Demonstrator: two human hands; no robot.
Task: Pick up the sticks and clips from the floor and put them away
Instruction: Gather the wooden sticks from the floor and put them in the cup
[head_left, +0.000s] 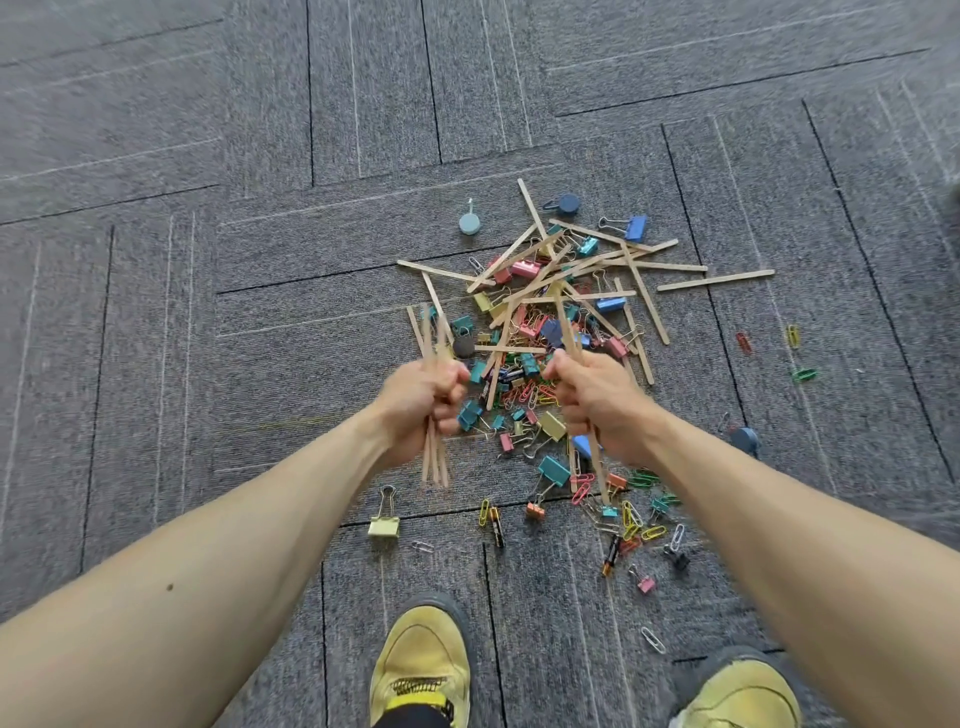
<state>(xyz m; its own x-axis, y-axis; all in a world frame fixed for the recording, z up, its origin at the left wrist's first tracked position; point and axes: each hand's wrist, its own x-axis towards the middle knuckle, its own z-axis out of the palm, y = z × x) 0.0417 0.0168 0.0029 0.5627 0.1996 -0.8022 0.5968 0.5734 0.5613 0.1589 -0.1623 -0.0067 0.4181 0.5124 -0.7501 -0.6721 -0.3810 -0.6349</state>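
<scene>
Left hand (426, 400) and right hand (597, 400) each fist a bundle of wooden sticks (435, 457), probably gathering lengthwise; binder clips (553, 470) litter carpet floor (260, 312).

Two hands (423, 400), two yellow shoes (421, 670), three batteries (497, 527).

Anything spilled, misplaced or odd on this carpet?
Yes: a heap of wooden sticks and coloured clips lies spilled on the carpet. Oddly, batteries lie among them. Left hand and right hand each grip sticks.
</scene>
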